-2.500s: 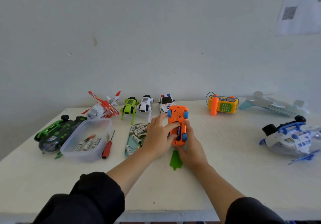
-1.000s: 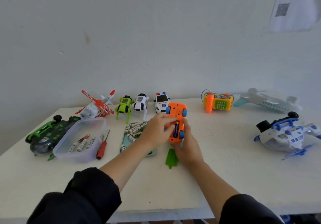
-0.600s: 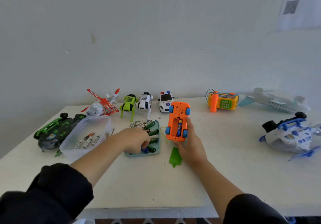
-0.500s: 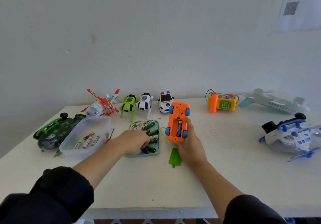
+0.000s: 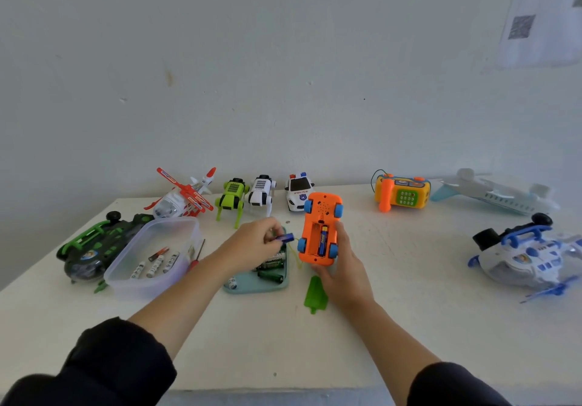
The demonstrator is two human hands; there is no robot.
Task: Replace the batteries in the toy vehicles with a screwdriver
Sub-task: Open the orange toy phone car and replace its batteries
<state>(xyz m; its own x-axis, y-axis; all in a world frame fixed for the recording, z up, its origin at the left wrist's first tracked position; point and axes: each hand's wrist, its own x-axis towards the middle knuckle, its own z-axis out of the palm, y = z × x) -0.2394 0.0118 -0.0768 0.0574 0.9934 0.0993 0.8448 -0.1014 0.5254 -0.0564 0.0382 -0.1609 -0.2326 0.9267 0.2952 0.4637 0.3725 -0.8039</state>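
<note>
An orange toy car (image 5: 321, 216) with blue wheels is held belly-up, tilted, by my right hand (image 5: 341, 267), which grips its near end and right side. Its battery bay is uncovered, with one blue battery (image 5: 322, 241) in the right slot. My left hand (image 5: 255, 243) pinches a second blue battery (image 5: 286, 237) just left of the car, above a teal tray (image 5: 256, 286) of green and white batteries. A green cover (image 5: 315, 290) lies on the table below the car. The red-handled screwdriver (image 5: 197, 256) lies beside a clear tub.
The clear plastic tub (image 5: 148, 276) holds several batteries. A dark green toy (image 5: 94, 245), a red helicopter (image 5: 185, 196), a green robot dog (image 5: 231, 199), a white one (image 5: 261, 193) and a police car (image 5: 297, 194) line the back left. A toy phone (image 5: 403, 193), a plane (image 5: 494, 196) and a blue helicopter (image 5: 529, 254) stand at the right.
My left hand left the car, reached into the teal tray, and now has lifted a blue battery toward the car. My right hand kept holding the car.
</note>
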